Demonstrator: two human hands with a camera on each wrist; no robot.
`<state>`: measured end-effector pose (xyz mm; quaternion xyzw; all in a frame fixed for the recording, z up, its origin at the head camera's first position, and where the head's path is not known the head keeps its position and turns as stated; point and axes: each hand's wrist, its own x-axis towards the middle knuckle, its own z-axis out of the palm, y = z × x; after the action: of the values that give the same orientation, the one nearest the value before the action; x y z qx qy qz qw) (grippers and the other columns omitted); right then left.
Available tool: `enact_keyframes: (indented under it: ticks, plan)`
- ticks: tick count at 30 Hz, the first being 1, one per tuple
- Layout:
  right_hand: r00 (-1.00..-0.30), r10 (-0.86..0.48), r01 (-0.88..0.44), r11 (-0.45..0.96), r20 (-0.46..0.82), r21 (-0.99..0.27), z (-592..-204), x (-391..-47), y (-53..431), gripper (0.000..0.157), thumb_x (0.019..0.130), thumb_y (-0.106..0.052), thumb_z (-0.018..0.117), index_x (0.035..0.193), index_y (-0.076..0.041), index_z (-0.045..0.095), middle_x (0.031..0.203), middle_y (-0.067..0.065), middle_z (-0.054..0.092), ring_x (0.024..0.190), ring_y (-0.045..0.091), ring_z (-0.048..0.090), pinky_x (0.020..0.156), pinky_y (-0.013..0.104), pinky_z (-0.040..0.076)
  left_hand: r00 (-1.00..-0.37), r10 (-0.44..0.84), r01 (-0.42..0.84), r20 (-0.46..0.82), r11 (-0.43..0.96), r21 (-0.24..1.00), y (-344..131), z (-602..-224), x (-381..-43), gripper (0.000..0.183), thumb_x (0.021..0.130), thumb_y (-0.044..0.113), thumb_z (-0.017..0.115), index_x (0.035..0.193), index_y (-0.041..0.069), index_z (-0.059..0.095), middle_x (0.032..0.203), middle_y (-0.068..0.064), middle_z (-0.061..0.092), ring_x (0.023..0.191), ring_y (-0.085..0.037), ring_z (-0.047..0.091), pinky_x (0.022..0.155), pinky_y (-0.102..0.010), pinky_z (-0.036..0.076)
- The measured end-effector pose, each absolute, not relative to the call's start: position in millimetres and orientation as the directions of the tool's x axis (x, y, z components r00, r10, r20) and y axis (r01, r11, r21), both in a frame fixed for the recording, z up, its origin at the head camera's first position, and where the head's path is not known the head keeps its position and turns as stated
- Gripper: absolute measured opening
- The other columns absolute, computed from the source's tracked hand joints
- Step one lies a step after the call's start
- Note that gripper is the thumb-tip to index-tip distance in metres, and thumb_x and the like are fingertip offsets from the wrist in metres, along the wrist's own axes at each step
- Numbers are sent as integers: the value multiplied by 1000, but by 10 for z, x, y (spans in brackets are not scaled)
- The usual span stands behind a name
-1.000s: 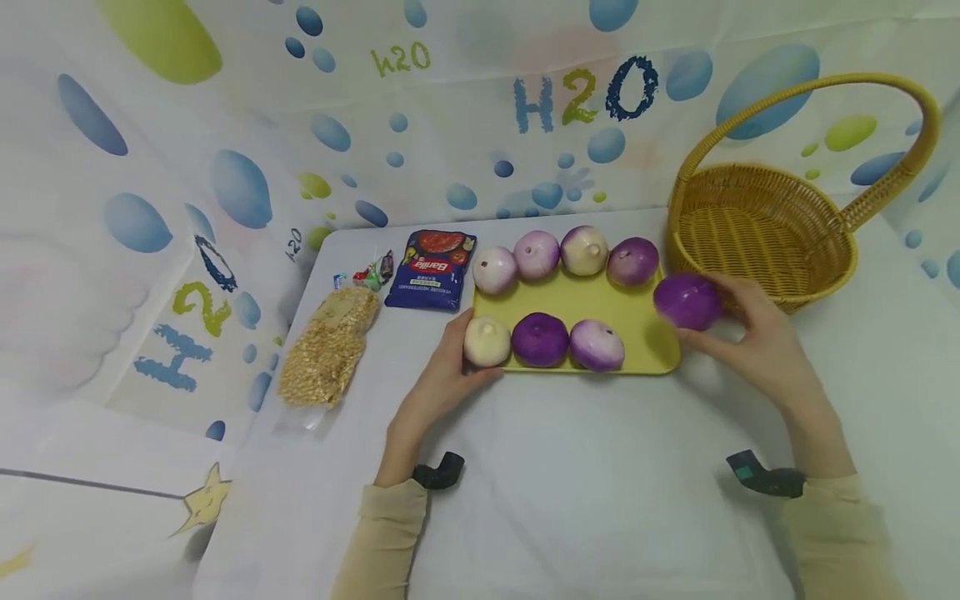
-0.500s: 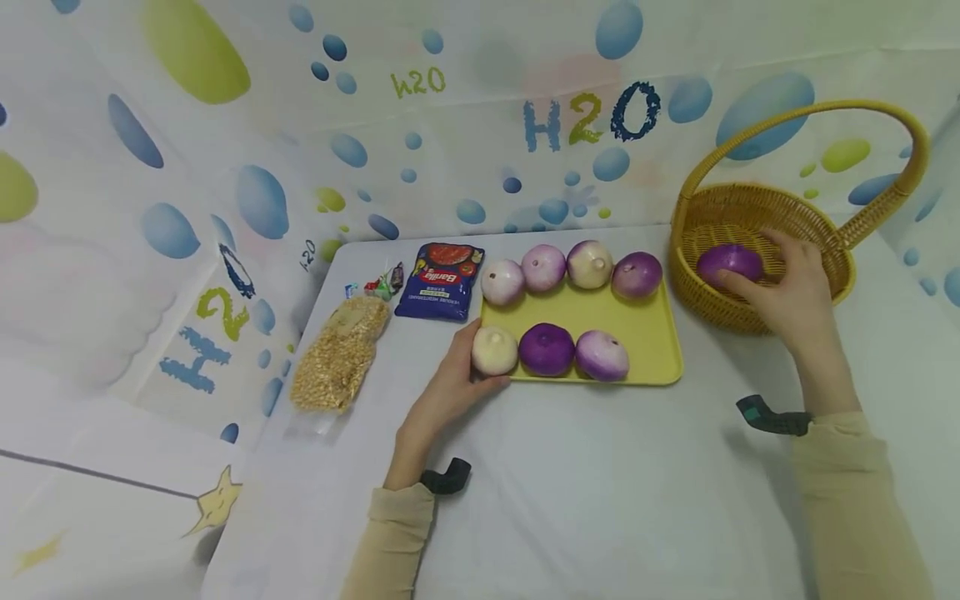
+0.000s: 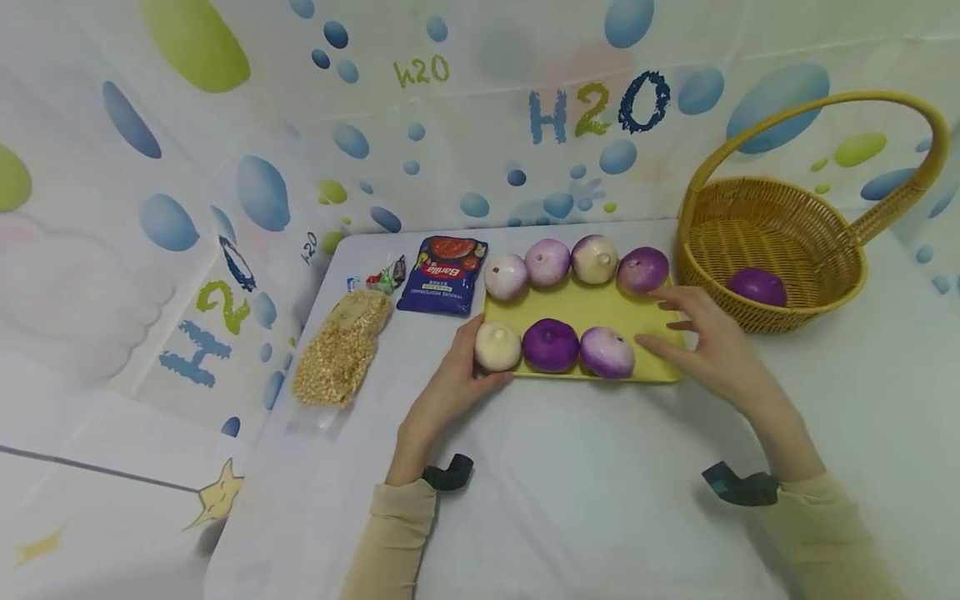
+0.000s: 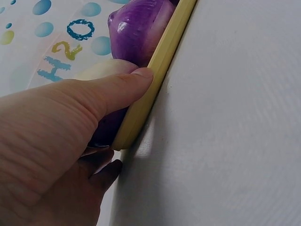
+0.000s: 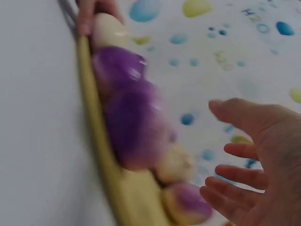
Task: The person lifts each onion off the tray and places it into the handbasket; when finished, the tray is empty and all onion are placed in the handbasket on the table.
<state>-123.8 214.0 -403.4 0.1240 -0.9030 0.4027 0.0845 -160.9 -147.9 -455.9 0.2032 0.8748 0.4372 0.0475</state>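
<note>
My left hand (image 3: pixel 450 379) grips the near left corner of a yellow tray (image 3: pixel 577 306), its thumb (image 4: pixel 124 87) along the front rim beside a pale onion (image 3: pixel 497 347). Two rows of purple and white onions lie on the tray. Over the tray's right end, my right hand (image 3: pixel 712 346) holds nothing; its fingers are spread. Those fingertips come close to a purple onion (image 3: pixel 643 270) in the back row, with a purple-white onion (image 3: pixel 607 352) to their left. One dark purple onion (image 3: pixel 757 287) rests inside the wicker basket (image 3: pixel 701 279).
The basket's tall handle (image 3: pixel 817 104) arches up at the back right. Left of the tray lie a blue Barilla pouch (image 3: pixel 442 279), small wrapped pieces (image 3: pixel 382 277) and a clear bag of yellowish grains (image 3: pixel 341 350). A patterned cloth (image 3: pixel 487 108) hangs behind the white table.
My right hand carried the dark purple onion into the basket, let it go, and came back left over the tray. My left hand stayed at the tray's corner.
</note>
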Motion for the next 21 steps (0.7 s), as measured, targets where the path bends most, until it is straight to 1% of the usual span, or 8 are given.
enact_keyframes:
  ticks: [2,5,11,14,16,18,19,21]
  plan:
    - [-954,-201,-299,596,222,-746,-4159,-1237,2013,59,82,-33,74,134,-20,49,129,3,49,115,25,50,88,45,50,-911,400,318,96,537,782,-1468,-4555,-1616,96,77,23,80,150,10,19,147,-6,31,134,-17,33,111,-39,28]
    - [-959,-229,-268,536,168,-801,-4298,-1237,1876,63,79,-34,76,134,-18,48,130,4,48,115,26,51,90,45,49,-913,397,316,97,537,782,-1458,-4539,-1619,96,76,23,80,150,10,19,147,-9,31,134,-18,33,111,-40,28]
    - [-971,-216,-201,523,99,-828,-4372,-1212,1777,65,75,-42,78,130,-20,50,127,-3,50,111,20,54,92,42,49,-920,383,298,81,550,780,-1458,-4526,-1625,96,76,24,80,150,12,20,147,-8,31,134,-15,33,111,-38,27]
    - [-975,-187,-205,550,120,-809,-4353,-1215,1822,66,75,-43,77,131,-20,50,128,-2,51,111,22,54,92,43,48,-919,387,297,76,553,778,-1460,-4539,-1627,97,76,26,80,150,12,19,148,-8,31,134,-15,32,111,-38,27]
    - [-976,-147,-218,567,162,-795,-4321,-1228,1895,65,76,-42,78,130,-19,51,126,-2,52,111,21,54,92,43,48,-919,388,295,70,558,776,-1459,-4549,-1629,97,76,28,80,150,12,19,148,-7,31,134,-14,32,111,-38,27]
    - [-975,-80,-216,583,209,-783,-4262,-1229,2000,65,75,-40,79,131,-18,51,125,-2,52,111,20,53,93,34,47,-918,391,295,68,557,776,-1457,-4561,-1634,97,76,29,80,150,13,19,148,-8,31,134,-14,31,111,-38,26]
    - [-972,-38,-209,593,232,-778,-4221,-1229,2058,65,75,-39,79,131,-19,52,125,-2,52,111,20,53,93,34,46,-919,388,291,66,559,777,-1460,-4561,-1631,97,76,29,80,150,13,19,148,-7,31,134,-14,31,111,-38,26]
    - [-957,45,-201,613,287,-764,-4139,-1227,2177,65,75,-35,80,131,-21,53,124,-2,53,111,16,51,92,26,42,-919,388,290,66,556,779,-1469,-4563,-1622,97,76,29,80,150,13,19,148,-7,31,135,-14,31,112,-38,26]
